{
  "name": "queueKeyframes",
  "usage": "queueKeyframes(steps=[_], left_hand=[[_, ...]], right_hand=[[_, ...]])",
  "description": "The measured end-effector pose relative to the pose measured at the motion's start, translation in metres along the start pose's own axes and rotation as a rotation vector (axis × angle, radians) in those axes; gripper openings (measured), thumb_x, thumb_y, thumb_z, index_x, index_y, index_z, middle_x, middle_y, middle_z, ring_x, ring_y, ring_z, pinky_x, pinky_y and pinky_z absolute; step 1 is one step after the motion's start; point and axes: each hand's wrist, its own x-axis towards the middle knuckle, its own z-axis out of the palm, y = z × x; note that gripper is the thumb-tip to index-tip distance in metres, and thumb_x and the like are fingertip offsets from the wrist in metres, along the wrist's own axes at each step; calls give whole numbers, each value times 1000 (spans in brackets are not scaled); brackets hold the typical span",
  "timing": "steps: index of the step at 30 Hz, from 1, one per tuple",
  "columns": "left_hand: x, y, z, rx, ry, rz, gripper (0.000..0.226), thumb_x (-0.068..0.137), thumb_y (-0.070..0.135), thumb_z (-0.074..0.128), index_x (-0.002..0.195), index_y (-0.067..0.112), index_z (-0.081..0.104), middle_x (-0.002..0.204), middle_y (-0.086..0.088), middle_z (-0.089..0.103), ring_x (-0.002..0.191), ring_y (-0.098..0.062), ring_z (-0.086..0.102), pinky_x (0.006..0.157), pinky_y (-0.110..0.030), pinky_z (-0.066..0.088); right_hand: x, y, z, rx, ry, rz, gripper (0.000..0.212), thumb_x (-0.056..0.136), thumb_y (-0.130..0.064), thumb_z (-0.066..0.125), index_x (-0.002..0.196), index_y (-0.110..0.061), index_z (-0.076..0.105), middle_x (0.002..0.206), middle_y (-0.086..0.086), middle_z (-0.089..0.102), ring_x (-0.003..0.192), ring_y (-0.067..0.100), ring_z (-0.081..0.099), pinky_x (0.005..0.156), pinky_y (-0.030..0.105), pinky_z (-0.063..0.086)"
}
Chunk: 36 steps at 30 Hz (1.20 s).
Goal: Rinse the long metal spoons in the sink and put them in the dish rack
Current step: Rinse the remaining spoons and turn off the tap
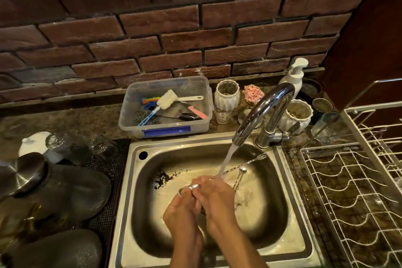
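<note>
Sink (289, 183), steel, set in the counter: water is running from the curved tap (264, 111) into the basin's middle. Left hand (182, 209) and right hand (214, 198) are meeting over the basin's centre, fingers curling together round the bowl end of a long metal spoon (237, 167); its twisted handle is pointing toward the sink's far right corner, crossing the stream. A second spoon (240, 177) is lying in the basin just right of the stream. Dish rack (348, 180), white wire, is standing beside the sink's right edge.
</note>
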Motion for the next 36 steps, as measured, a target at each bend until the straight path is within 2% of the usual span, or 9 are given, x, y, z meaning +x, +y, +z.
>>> queueKeyframes(steps=[8, 11, 14, 19, 22, 27, 29, 33, 36], left_hand=[[14, 21, -18, 7, 107, 69, 12, 89, -3, 64, 101, -5, 66, 95, -23, 75, 82, -27, 74, 73, -32, 64], [0, 1, -10, 97, 59, 37, 9, 91, -2, 63, 92, -4, 72, 80, -16, 78, 67, -20, 72, 66, -28, 62], [4, 9, -17, 63, 88, 38, 7, 90, -4, 63, 92, -5, 70, 73, -15, 77, 63, -20, 74, 57, -25, 60], [15, 26, -26, 15, 154, 59, 9, 90, -5, 62, 97, -9, 67, 81, -22, 75, 66, -24, 74, 56, -25, 60], [2, 7, -13, 56, 97, 12, 8, 90, -6, 62, 87, -4, 69, 66, -13, 76, 55, -16, 73, 48, -22, 57], [13, 31, -28, 9, 140, 60, 9, 91, -5, 62, 98, -9, 67, 85, -23, 74, 67, -22, 73, 59, -22, 61], [17, 35, -31, -14, 144, 67, 10, 92, -4, 61, 99, -8, 66, 77, -17, 76, 67, -21, 74, 58, -23, 62], [1, 6, -12, 100, 80, -4, 7, 90, 1, 65, 91, -3, 72, 78, -18, 78, 64, -19, 74, 59, -30, 59], [3, 11, -14, 60, 82, -3, 8, 90, -2, 65, 96, -7, 69, 81, -21, 77, 68, -22, 76, 56, -26, 61]], right_hand=[[10, -18, -22, 94, 136, -81, 10, 93, -1, 64, 88, 0, 72, 82, 13, 75, 82, 23, 72, 83, 36, 60], [-2, 11, -5, -25, 23, 2, 5, 88, 1, 69, 83, 3, 71, 77, 15, 76, 72, 23, 74, 71, 33, 61], [1, 5, -10, -43, 4, 21, 8, 90, -2, 68, 93, 4, 71, 83, 15, 77, 73, 23, 75, 73, 32, 60], [14, -16, -19, 90, 126, -88, 10, 92, 4, 62, 85, 4, 70, 86, 16, 73, 80, 22, 70, 84, 37, 58], [1, 7, 5, -22, 25, -25, 8, 86, 10, 65, 80, 7, 70, 81, 16, 75, 77, 29, 71, 70, 34, 60], [9, -18, -15, 60, 73, -40, 8, 91, 4, 63, 92, 7, 70, 86, 14, 76, 79, 22, 74, 69, 29, 62], [17, -28, -23, 143, 131, -70, 9, 94, 6, 59, 92, 9, 68, 90, 16, 74, 86, 23, 73, 77, 31, 62], [3, 2, 2, -3, 32, -5, 11, 89, 11, 61, 85, 6, 71, 86, 18, 75, 78, 26, 72, 68, 32, 61], [2, -3, -4, -52, 23, 3, 9, 93, -1, 64, 93, 2, 73, 90, 13, 79, 85, 26, 75, 78, 35, 63]])
